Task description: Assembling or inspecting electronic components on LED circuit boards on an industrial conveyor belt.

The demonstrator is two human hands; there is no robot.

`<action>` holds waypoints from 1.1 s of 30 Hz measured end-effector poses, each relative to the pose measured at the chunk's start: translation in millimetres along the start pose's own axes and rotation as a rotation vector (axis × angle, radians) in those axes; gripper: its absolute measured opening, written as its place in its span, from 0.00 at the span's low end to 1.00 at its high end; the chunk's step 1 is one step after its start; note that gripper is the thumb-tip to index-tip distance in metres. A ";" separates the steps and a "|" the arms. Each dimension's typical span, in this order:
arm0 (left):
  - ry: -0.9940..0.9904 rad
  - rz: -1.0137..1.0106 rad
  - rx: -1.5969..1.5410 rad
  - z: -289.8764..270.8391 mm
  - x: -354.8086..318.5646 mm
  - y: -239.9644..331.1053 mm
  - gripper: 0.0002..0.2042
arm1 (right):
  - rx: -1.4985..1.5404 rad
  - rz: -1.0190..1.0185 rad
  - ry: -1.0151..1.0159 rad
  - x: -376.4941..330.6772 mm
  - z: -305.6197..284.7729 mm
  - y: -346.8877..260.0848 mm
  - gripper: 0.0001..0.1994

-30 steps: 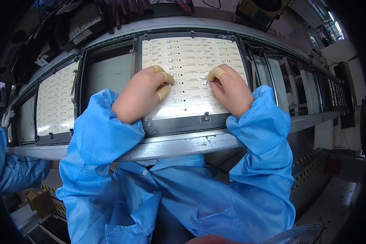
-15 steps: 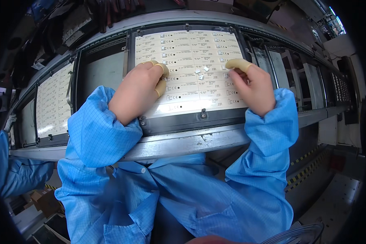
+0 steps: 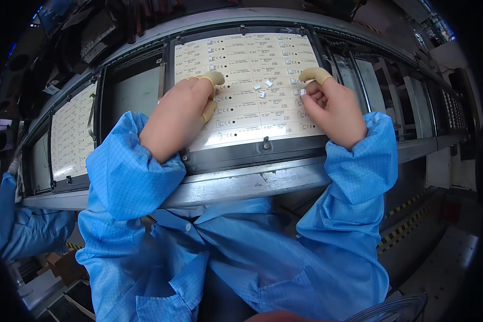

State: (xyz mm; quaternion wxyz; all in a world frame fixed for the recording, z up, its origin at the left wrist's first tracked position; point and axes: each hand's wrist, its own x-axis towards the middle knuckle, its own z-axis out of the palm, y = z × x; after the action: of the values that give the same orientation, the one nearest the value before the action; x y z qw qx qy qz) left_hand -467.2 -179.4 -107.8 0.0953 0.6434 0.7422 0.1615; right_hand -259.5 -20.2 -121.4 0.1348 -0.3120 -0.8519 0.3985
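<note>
A pale panel of printed circuit boards (image 3: 247, 124), in a dark frame, lies in front of me. Small white connectors stand in two columns along it. My left hand (image 3: 172, 114) bends over the left column, fingers curled and fingertips in beige finger cots; whatever they pinch is hidden. My right hand (image 3: 335, 110) is at the right column, its thumb and fingers closed around a small white connector (image 3: 304, 92). Its index finger wears a cot too. Between the hands lie three loose white connectors, one of them the connector (image 3: 268, 83) farthest from me.
The frame rests on a conveyor whose metal rail (image 3: 247, 185) runs along the near side. A second framed panel (image 3: 72, 134) sits farther left. At the far left edge shows another person's blue sleeve (image 3: 35, 231). Dark machinery lines the far side.
The panel and hands sit slightly higher in the picture. The right fingers have shifted, and the white connector at them shows more plainly. The left hand stays curled at the left column.
</note>
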 end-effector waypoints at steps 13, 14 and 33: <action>0.062 0.099 -0.211 4.6 25.0 15.1 0.12 | -0.169 -0.216 0.016 -10.3 5.9 17.7 0.07; 0.061 0.076 -0.269 10.0 30.6 17.0 0.13 | -0.192 -0.230 0.034 -12.4 6.9 16.5 0.07; -0.053 -0.129 -0.431 -10.0 11.2 4.3 0.08 | -0.291 -0.341 -0.059 -1.5 0.7 10.6 0.06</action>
State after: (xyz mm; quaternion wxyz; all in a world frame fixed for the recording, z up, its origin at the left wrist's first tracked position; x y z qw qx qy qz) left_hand -468.5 -169.0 -96.2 0.2603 0.5634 0.7274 0.2928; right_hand -254.2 -16.4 -129.9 0.1290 -0.1679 -0.9444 0.2516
